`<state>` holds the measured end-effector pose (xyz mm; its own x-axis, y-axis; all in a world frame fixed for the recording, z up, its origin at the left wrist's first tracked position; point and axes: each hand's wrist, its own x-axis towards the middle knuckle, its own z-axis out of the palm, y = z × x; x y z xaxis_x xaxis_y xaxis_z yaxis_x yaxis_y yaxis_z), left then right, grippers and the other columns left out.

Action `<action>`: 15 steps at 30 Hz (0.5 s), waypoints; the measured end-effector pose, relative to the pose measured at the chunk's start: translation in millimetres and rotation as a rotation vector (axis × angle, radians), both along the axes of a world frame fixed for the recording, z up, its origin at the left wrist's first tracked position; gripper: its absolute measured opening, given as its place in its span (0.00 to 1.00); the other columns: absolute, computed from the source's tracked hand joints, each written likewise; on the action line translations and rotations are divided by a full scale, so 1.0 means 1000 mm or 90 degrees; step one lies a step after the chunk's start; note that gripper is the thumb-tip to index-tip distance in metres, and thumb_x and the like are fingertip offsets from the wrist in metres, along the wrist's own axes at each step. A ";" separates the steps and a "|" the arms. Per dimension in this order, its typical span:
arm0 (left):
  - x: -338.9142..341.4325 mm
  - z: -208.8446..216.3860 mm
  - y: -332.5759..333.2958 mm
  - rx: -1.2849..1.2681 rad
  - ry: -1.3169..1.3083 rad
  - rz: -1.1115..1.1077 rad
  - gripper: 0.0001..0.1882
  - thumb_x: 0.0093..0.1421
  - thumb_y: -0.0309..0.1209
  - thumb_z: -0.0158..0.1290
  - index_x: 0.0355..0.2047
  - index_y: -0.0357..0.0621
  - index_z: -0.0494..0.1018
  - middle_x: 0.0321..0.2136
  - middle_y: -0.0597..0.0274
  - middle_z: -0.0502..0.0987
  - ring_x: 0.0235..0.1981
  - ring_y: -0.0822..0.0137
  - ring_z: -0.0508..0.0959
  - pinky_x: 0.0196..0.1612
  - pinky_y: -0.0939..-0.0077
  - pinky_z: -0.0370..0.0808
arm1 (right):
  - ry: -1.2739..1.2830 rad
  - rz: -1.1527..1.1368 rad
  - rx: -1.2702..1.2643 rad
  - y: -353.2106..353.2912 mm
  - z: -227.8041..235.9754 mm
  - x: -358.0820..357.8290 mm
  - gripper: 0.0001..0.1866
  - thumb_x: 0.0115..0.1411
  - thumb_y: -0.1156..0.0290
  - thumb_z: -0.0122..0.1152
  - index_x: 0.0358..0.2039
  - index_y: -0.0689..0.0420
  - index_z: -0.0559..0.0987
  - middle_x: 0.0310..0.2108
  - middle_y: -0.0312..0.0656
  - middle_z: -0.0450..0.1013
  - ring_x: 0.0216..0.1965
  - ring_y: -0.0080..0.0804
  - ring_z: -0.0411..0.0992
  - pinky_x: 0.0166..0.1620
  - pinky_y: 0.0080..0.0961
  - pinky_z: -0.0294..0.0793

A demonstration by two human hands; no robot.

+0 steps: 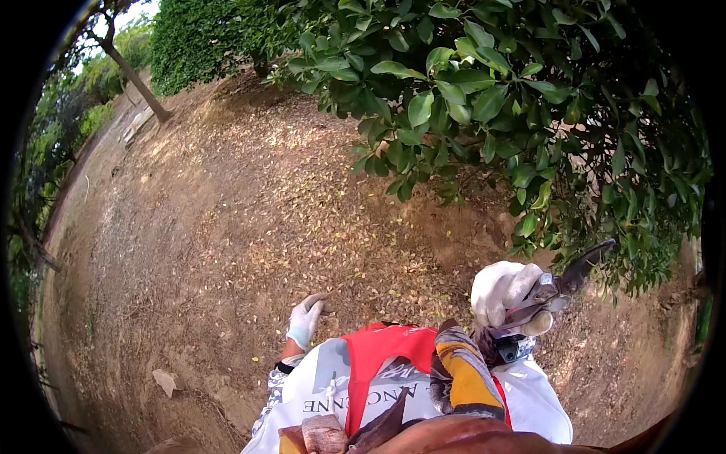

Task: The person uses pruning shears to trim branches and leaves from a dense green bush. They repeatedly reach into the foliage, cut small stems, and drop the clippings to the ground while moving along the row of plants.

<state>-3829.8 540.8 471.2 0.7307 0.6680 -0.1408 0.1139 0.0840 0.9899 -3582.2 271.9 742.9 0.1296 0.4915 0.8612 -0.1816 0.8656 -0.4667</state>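
Note:
My right hand [508, 296], in a white glove, is closed around the handles of a pair of pruning shears [581, 271]. Their dark blades point up and to the right, close to the lower leaves of a dense green bush [484, 91]. Whether the blades touch any leaf I cannot tell. My left hand [305, 321] wears a pale glove and hangs low over the ground at my left side. Its fingers are partly stretched out and apart, with nothing visible in them.
Dry fallen leaves [340, 219] lie scattered over sloping brown soil [166, 257]. A pale stone [165, 381] lies at the lower left. Farther off at the upper left stands a slanting tree trunk [138, 82], with another rounded bush [204, 41] to its right.

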 end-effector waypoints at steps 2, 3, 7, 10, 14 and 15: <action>0.004 0.002 0.000 -0.008 -0.013 0.003 0.18 0.71 0.32 0.48 0.56 0.34 0.73 0.39 0.52 0.84 0.40 0.65 0.83 0.48 0.70 0.80 | 0.102 -0.033 -0.142 -0.006 -0.012 -0.002 0.35 0.55 0.37 0.68 0.39 0.63 0.77 0.22 0.42 0.73 0.23 0.33 0.73 0.25 0.28 0.71; 0.001 0.001 0.002 0.004 -0.013 -0.002 0.18 0.71 0.32 0.47 0.56 0.34 0.73 0.39 0.52 0.83 0.40 0.64 0.83 0.48 0.70 0.80 | 0.098 -0.034 -0.234 -0.006 -0.012 -0.001 0.35 0.56 0.39 0.67 0.41 0.64 0.77 0.24 0.44 0.74 0.25 0.34 0.74 0.28 0.27 0.72; -0.008 -0.002 0.007 -0.025 -0.040 0.039 0.17 0.71 0.30 0.47 0.55 0.33 0.73 0.38 0.53 0.83 0.40 0.63 0.84 0.47 0.68 0.80 | -0.088 -0.074 -0.571 0.022 -0.016 0.022 0.27 0.63 0.58 0.61 0.53 0.68 0.73 0.30 0.40 0.75 0.31 0.28 0.74 0.36 0.24 0.73; -0.017 -0.001 0.011 -0.028 -0.045 0.069 0.17 0.71 0.30 0.47 0.55 0.34 0.74 0.39 0.54 0.83 0.40 0.65 0.83 0.46 0.70 0.80 | -0.187 -0.174 -0.782 0.058 -0.033 0.028 0.16 0.68 0.69 0.57 0.53 0.60 0.75 0.29 0.31 0.74 0.28 0.16 0.70 0.33 0.18 0.69; -0.040 -0.006 0.017 -0.031 -0.021 0.128 0.17 0.71 0.30 0.46 0.57 0.36 0.73 0.39 0.54 0.84 0.39 0.67 0.83 0.44 0.75 0.77 | -0.424 -0.297 -0.829 0.103 -0.060 0.043 0.21 0.65 0.57 0.60 0.53 0.55 0.76 0.27 0.40 0.74 0.29 0.32 0.73 0.35 0.30 0.72; -0.047 -0.006 0.022 -0.014 -0.008 0.136 0.17 0.71 0.30 0.46 0.57 0.36 0.73 0.39 0.54 0.84 0.39 0.67 0.84 0.44 0.75 0.77 | -0.515 -0.336 -0.821 0.117 -0.066 0.046 0.23 0.64 0.54 0.60 0.53 0.55 0.76 0.27 0.43 0.75 0.29 0.37 0.75 0.36 0.33 0.73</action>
